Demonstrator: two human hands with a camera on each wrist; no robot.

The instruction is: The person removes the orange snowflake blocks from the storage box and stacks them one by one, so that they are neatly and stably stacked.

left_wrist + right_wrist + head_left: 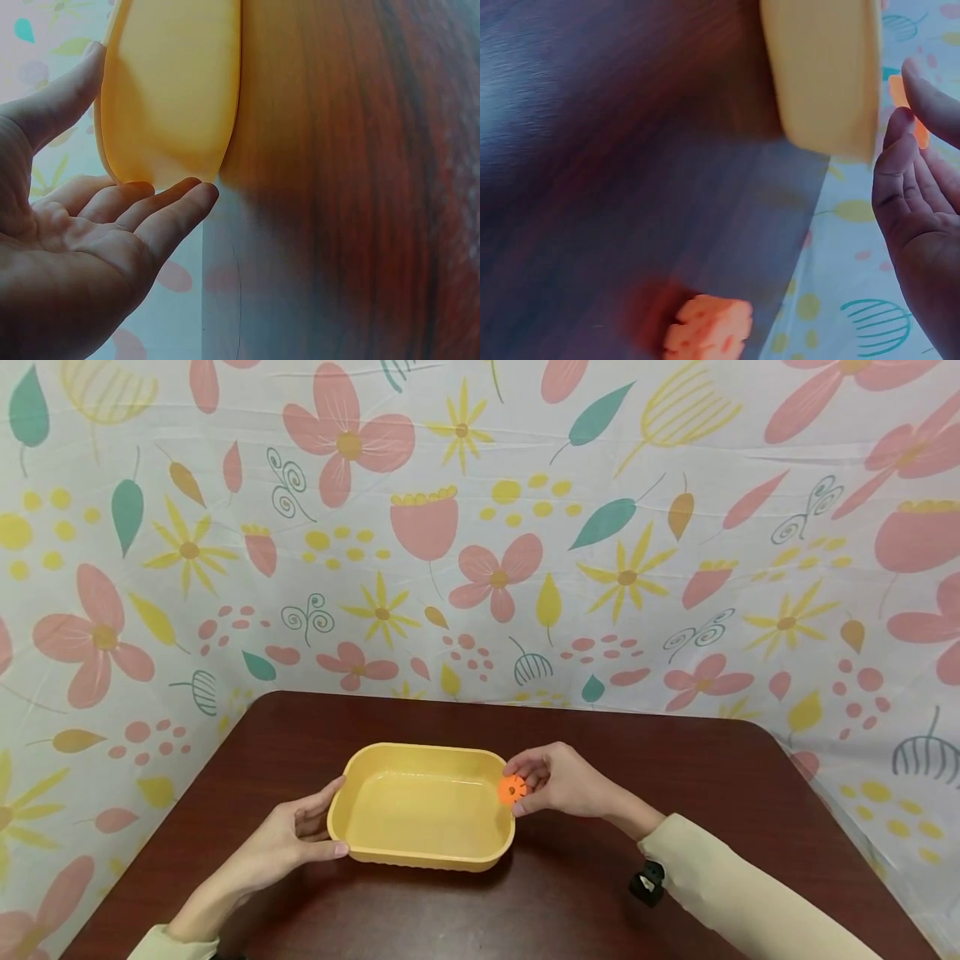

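A shallow yellow rectangular tray [427, 810] with rounded corners is in front of me over the dark table. My left hand [288, 839] holds its left end, thumb at the near corner and fingers against the end wall; the left wrist view shows the fingertips along the tray's end [169, 97]. At the tray's right rim, my right hand [566, 781] pinches a small orange notched disc [512, 790] between thumb and fingers. That disc [898, 90] appears nearly edge-on in the right wrist view, just beside the tray rim.
The dark red-brown wooden table [600, 893] lies under everything. Another orange notched piece [709, 330], thicker and block-like, sits on it in the right wrist view. A flower-patterned cloth [495, 527] hangs behind the table and down both sides. A black strap device [647, 883] is at my right sleeve.
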